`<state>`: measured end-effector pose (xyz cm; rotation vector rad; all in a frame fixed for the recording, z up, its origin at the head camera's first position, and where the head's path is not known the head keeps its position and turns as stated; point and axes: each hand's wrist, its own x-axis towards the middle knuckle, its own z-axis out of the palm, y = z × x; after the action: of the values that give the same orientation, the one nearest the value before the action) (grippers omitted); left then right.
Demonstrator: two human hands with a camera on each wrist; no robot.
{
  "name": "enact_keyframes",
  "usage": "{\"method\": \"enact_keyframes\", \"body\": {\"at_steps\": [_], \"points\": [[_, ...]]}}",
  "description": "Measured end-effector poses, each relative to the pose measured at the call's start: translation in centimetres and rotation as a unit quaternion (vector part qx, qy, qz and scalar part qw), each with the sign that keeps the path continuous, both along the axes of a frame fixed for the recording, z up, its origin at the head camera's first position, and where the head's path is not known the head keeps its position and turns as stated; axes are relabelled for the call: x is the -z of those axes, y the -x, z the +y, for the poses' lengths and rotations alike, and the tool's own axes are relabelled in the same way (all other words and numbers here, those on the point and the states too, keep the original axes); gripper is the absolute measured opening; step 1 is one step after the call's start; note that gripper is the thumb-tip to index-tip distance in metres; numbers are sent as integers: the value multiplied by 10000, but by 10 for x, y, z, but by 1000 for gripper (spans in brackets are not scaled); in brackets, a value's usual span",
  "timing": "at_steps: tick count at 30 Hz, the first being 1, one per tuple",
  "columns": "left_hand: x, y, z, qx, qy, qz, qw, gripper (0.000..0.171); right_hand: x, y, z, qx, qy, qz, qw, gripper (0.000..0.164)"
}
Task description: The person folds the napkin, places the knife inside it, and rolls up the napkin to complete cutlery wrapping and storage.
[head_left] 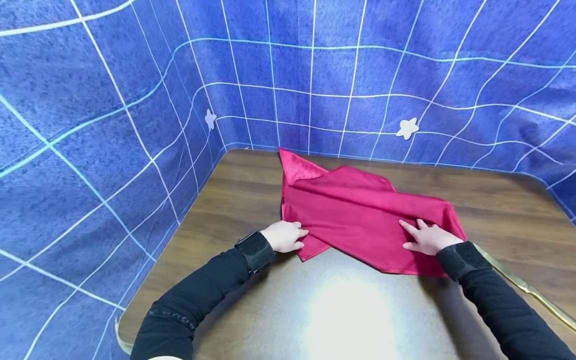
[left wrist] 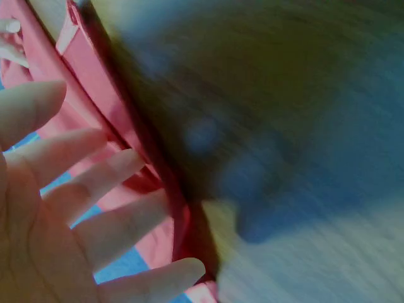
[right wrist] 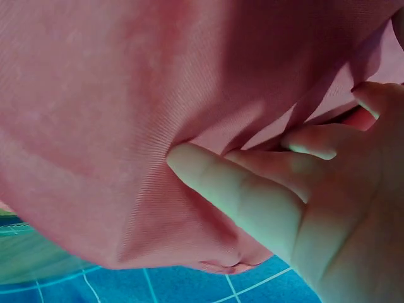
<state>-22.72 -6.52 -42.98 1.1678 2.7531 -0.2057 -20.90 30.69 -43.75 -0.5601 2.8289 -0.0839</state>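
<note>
A crumpled red cloth point(head_left: 355, 212) lies on the wooden table, creased across its middle, with its far-left corner folded up. At its near-left edge is my left hand point(head_left: 284, 236), fingers spread; in the left wrist view those fingers point(left wrist: 123, 230) are fairly straight beside the cloth point(left wrist: 104, 79). My right hand point(head_left: 429, 238) rests on the right part of the cloth with fingers apart. Seen from the right wrist, the thumb or nearest finger point(right wrist: 233, 189) presses into the cloth point(right wrist: 82, 126), and creases run from it. The other fingertips are partly hidden by folds.
The brown wooden table point(head_left: 225, 200) has rounded corners and a bright glare at its near middle. A gold strip point(head_left: 526, 287) runs beside the right forearm. Blue curtain point(head_left: 288, 75) with wavy white lines and stars hangs behind and to the left.
</note>
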Motion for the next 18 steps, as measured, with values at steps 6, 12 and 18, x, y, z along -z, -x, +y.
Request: {"method": "enact_keyframes", "body": {"at_steps": [6,12,18], "points": [[2,5,-7,-710,-43,-77,9974,50,-7,-7,2,-116,-173,-161,9997,72],[-2,13,-10,-1230,-18,-242,9921,68,-12,-11,4,-788,-172,-23,9967,74],[1,21,-15,-1361,120,-142,9905,73,-12,-22,-10,-935,-172,98,9954,77]]}}
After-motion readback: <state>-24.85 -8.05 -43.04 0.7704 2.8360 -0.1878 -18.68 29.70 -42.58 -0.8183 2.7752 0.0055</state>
